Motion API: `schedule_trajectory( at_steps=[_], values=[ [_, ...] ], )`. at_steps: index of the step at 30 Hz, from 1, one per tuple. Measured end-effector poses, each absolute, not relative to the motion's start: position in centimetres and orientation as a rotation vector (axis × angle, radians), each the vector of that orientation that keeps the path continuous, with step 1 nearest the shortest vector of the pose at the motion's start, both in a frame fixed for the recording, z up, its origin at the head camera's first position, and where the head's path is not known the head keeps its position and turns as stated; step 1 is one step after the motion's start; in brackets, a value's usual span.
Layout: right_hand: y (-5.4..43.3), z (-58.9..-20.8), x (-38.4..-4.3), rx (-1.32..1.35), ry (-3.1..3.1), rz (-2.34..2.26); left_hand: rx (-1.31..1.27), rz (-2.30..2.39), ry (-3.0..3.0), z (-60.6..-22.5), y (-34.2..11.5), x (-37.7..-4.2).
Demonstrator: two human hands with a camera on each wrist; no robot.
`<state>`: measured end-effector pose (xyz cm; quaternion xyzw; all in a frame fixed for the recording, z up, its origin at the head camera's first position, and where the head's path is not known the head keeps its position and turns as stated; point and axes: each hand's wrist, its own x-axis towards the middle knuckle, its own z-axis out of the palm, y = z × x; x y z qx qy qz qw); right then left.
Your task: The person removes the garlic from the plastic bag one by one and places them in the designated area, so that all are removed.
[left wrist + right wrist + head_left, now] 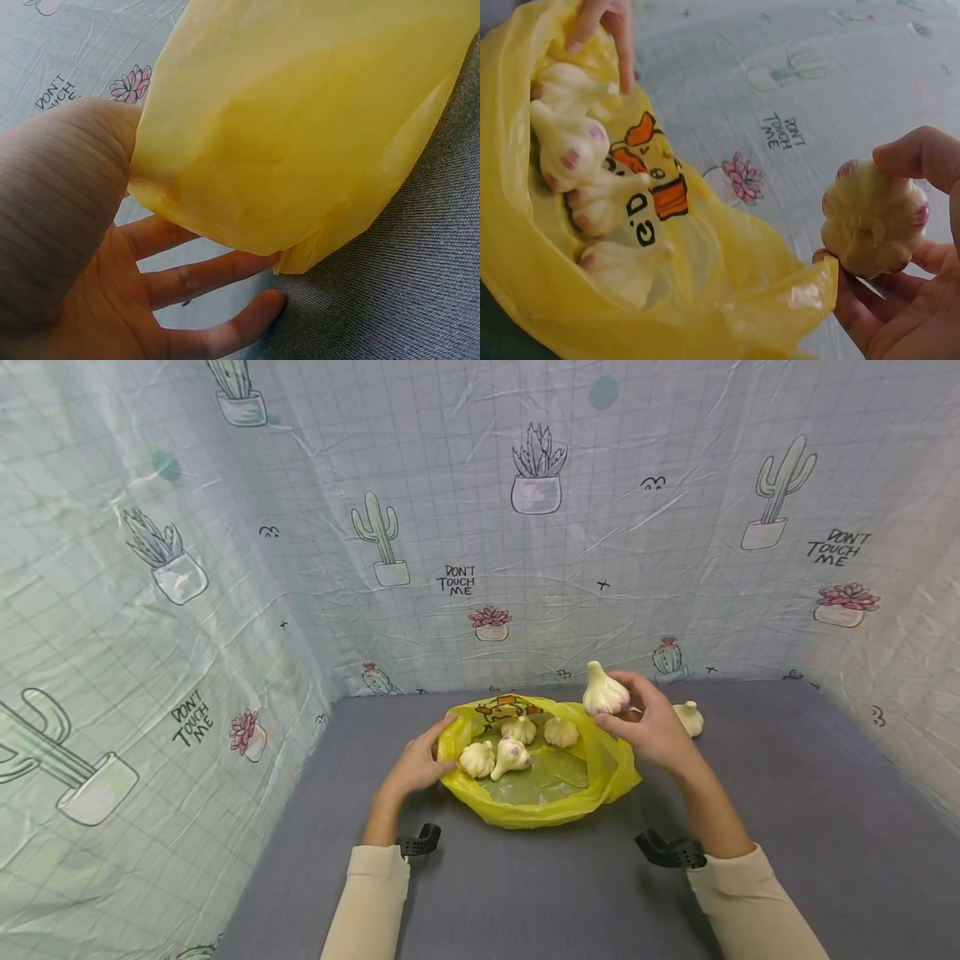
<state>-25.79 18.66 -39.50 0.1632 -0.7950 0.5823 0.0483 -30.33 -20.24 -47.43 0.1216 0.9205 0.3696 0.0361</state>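
A yellow plastic bag (525, 814) lies with its mouth spread wide on the table. Several garlic bulbs (512, 757) rest inside, grouped toward its left and back. My left hand (415, 766) holds the bag's left rim, thumb and fingers on either side of the plastic. Above the right rim, my right hand (658, 727) grips another garlic bulb (604, 695) with its stem pointing up. In the right wrist view, a corner of the bag meets the fingers below that bulb (874, 217). One more garlic bulb (690, 719) sits on the table behind the right hand, partly hidden.
The grey cloth-covered table (517, 893) ends at a hanging curtain (600, 568) printed with cacti, which rises behind and on both sides. Black wrist mounts (671, 850) stick out inward from both forearms.
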Motion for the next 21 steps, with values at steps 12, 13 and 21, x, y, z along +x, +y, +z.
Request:
schedule_trajectory(
  at_steps=[12,13,21],
  values=[
    [20.9,-39.6,-25.9,0.295,-2.487,1.572,0.363,1.126,2.831,-47.4,-20.1,-30.3],
    [21.1,-39.7,-26.0,0.284,-2.484,1.579,0.367,1.127,2.831,-47.4,-20.1,-30.3],
    [22.9,-40.3,-26.5,0.239,-2.471,1.679,0.376,1.164,2.814,-47.3,-20.2,-30.3]
  ],
)
